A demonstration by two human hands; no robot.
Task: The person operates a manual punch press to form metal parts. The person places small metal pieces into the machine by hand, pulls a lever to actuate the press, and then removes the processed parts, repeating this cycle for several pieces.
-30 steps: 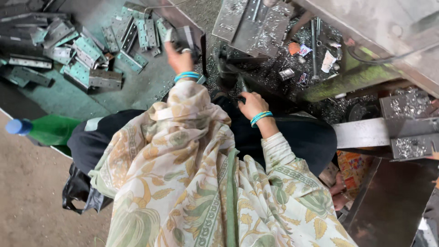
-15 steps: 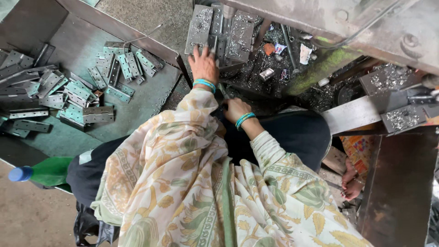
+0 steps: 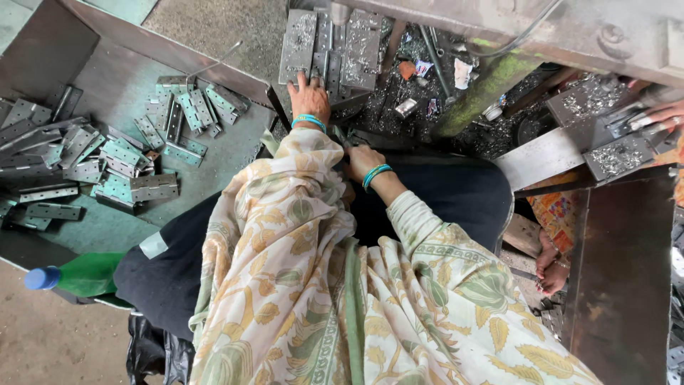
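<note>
The left hand has slid further up onto the grey metal plates, fingers spread flat on their lower edge, while the right hand rests below, its fingers hidden by cloth.

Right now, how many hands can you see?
3: the left hand on the metal plates, the right hand at the lap, another person's hand far right. More may be hidden.
</note>
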